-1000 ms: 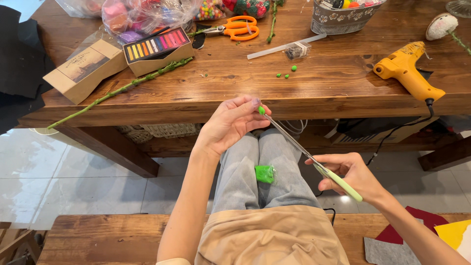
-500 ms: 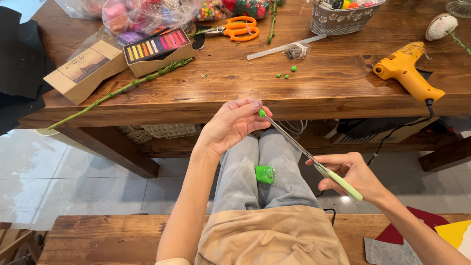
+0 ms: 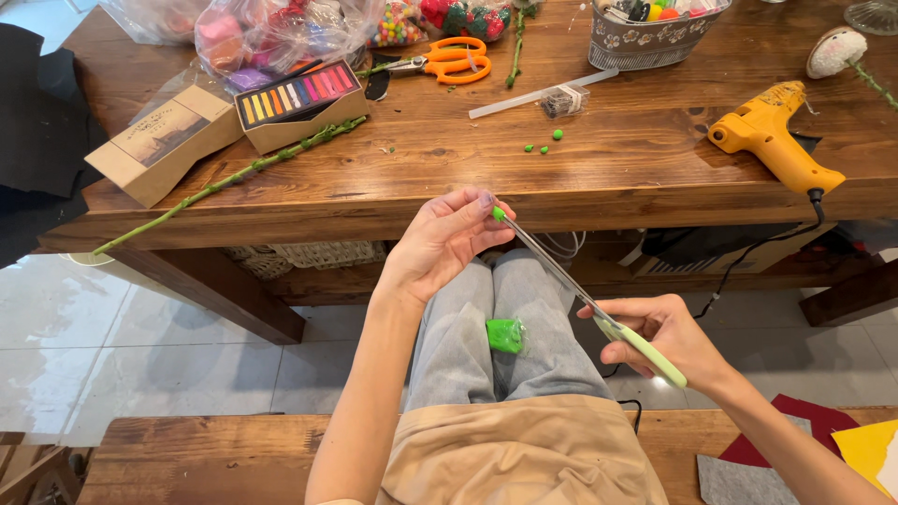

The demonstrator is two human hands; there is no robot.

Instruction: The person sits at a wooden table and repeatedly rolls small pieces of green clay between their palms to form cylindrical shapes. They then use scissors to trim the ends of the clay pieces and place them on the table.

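Observation:
My left hand (image 3: 447,241) hovers over my lap just below the table edge, fingertips pinched on a tiny green bit (image 3: 499,214) of clay at the tip of a thin metal tool. My right hand (image 3: 666,334) grips the pale green handle of that tool (image 3: 599,308), which slants up and left to the green bit. A bright green lump of clay (image 3: 505,335) in clear wrap rests on my grey-trousered thigh between my hands.
On the wooden table (image 3: 449,178): a yellow glue gun (image 3: 774,137), orange scissors (image 3: 454,60), a pastel box (image 3: 297,100), a cardboard box (image 3: 161,142), a long green stem (image 3: 234,178), small green clay balls (image 3: 544,145), a grey basket (image 3: 647,36). Felt sheets (image 3: 795,458) lie on the bench.

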